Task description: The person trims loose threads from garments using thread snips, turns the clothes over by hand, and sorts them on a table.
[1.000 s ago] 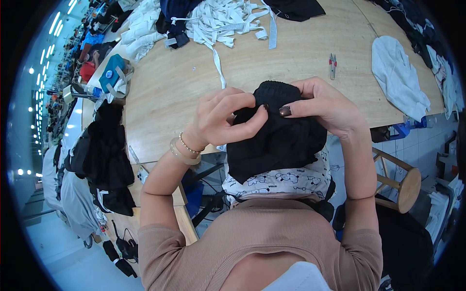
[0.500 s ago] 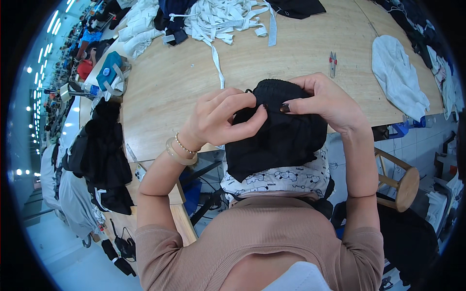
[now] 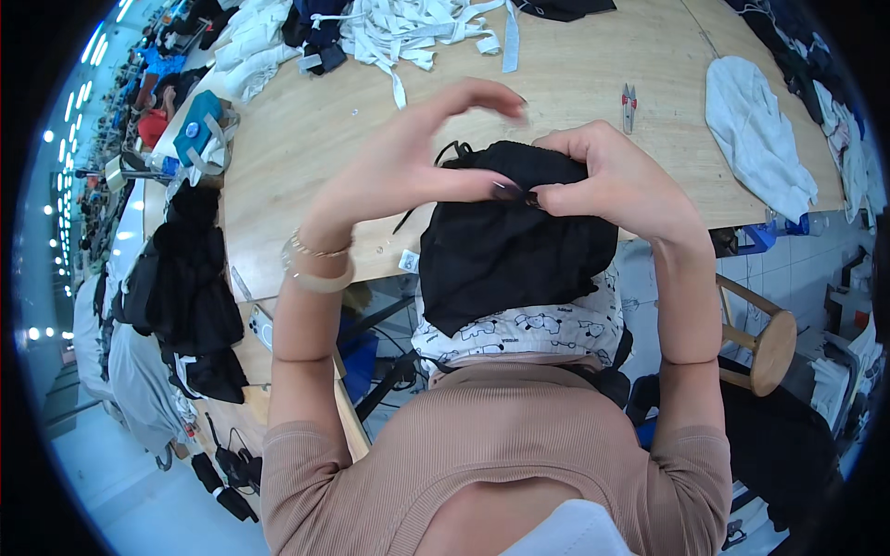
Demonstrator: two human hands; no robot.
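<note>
A black garment [image 3: 514, 259] with a gathered waistband lies over my lap and the table's front edge. My right hand [image 3: 621, 181] grips its upper right part, thumb on top and fingers behind the cloth. My left hand [image 3: 408, 162] is open above its upper left side, slightly blurred. The left thumb reaches over the cloth near the right thumb, while the other fingers arch up and away. A black cord [image 3: 452, 150] loops out at the garment's upper left. Beside its left edge a small white label [image 3: 408, 260] shows.
Red-handled thread snips [image 3: 629, 109] lie beyond my right hand. White cloth strips [image 3: 417, 32] are heaped at the back of the wooden table [image 3: 306, 176]. A white cloth piece [image 3: 756, 134] lies at right, above a wooden stool [image 3: 774, 352]. Black garments [image 3: 190, 287] hang at left.
My left hand has let go of the garment's waistband, opened, and moved up and left. The black cord and the small white label have come into view. My right hand keeps its hold.
</note>
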